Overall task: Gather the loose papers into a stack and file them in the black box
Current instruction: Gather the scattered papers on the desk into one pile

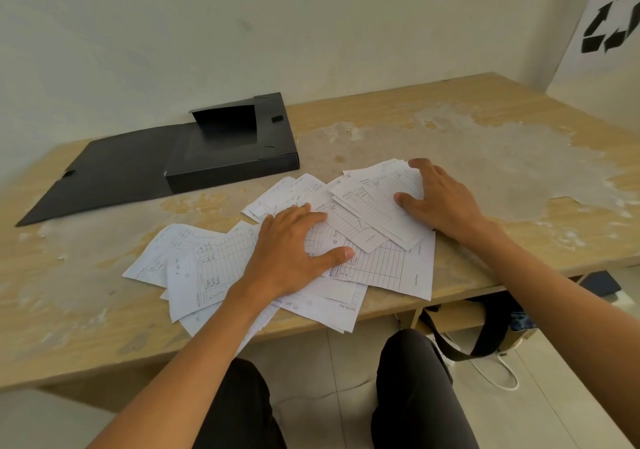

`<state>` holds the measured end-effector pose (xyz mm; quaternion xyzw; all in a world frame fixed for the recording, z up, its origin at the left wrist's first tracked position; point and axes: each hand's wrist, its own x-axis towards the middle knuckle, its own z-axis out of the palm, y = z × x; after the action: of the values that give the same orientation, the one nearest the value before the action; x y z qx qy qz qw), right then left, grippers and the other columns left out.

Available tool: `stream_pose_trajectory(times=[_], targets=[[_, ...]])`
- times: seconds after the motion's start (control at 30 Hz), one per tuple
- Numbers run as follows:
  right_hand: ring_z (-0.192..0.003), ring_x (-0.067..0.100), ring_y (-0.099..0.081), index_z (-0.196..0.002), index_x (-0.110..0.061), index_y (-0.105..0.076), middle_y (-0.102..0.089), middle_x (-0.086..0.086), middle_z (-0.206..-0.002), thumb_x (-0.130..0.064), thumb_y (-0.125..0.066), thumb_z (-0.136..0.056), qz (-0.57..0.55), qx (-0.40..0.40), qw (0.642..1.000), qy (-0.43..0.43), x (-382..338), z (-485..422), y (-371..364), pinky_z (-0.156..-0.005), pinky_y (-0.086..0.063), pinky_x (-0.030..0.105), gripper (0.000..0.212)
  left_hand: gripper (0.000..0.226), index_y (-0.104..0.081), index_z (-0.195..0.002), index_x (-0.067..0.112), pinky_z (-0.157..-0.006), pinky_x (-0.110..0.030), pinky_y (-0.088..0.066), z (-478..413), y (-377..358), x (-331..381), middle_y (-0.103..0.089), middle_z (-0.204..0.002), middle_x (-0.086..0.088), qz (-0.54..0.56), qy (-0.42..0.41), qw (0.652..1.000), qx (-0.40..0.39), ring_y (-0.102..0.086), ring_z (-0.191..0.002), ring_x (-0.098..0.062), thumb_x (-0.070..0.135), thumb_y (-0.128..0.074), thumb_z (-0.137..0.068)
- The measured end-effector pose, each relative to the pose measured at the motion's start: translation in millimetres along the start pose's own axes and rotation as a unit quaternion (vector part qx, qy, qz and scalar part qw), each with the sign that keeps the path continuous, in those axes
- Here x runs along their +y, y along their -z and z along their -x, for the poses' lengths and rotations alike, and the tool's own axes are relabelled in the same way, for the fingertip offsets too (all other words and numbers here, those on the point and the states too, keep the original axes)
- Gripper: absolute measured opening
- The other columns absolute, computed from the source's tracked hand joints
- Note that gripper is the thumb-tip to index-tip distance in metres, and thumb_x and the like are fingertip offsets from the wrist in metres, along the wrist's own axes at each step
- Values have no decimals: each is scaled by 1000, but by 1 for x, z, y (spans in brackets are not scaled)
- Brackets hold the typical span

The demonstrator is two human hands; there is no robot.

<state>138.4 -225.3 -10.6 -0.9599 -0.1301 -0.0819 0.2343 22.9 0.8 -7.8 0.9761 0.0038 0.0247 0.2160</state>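
Several loose white papers (377,265) with printed grids and handwriting lie fanned out across the table's front middle, some overhanging the front edge. My left hand (294,247) rests flat on the middle of the spread, fingers apart. My right hand (436,195) presses on the right-hand group of sheets, its fingers curled over their far edge and thumb on top. The black box (232,157) lies open at the back left, its lid flap (104,175) folded out flat to the left.
The wooden table (519,157) has worn, whitish patches and stands against a pale wall. Below its front edge are my dark-trousered legs (408,386), a black bag strap (467,344) and a white cable (498,376) on the tiled floor.
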Motion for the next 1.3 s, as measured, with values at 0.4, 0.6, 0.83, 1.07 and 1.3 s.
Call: stream_pose_trajectory(times=[0.4, 0.6, 0.83, 1.07, 1.3], targets=[[-131, 28, -39, -135, -22, -38, -46, 7, -141, -67, -45, -81, 67, -33, 997, 14, -10, -11, -13, -111, -19, 51, 71, 56, -55, -120, 30, -109, -35, -25, 1, -2, -2, -45, -143, 7, 29, -14, 999, 44, -36, -132, -14, 63, -60, -75], [-129, 27, -43, -133, -20, -38, -48, 6, -140, -53, -54, -84, 6, -52, 997, 51, -11, -19, -11, -111, -18, 52, 61, 51, -58, -120, 30, -108, -34, -26, 0, -2, -3, -46, -143, 8, 47, -12, 997, 57, -37, -133, -15, 59, -60, -78], [-127, 25, -45, -133, -21, -38, -50, 5, -139, -56, -51, -85, -9, -44, 995, 88, -8, -20, -16, -111, -17, 51, 61, 66, -58, -124, 35, -113, -46, -23, 0, -3, -4, -37, -150, 8, 32, -15, 998, 49, -31, -137, -17, 71, -54, -69], [-128, 26, -45, -133, -22, -39, -49, 6, -140, -68, -48, -79, 0, -46, 995, 94, -8, -20, -15, -112, -15, 54, 71, 69, -45, -133, 46, -113, -44, -17, -4, -6, -9, -25, -155, 9, -21, -52, 998, 31, -22, -141, -16, 77, -45, -71], [-130, 25, -43, -133, -27, -39, -48, 4, -141, -89, -24, -60, 10, -58, 994, 97, -9, -20, -14, -112, -7, 58, 97, 67, -1, -135, 58, -115, -43, -10, -6, -8, -9, -13, -159, 5, -105, -61, 993, -12, -13, -144, -19, 77, -27, -76]])
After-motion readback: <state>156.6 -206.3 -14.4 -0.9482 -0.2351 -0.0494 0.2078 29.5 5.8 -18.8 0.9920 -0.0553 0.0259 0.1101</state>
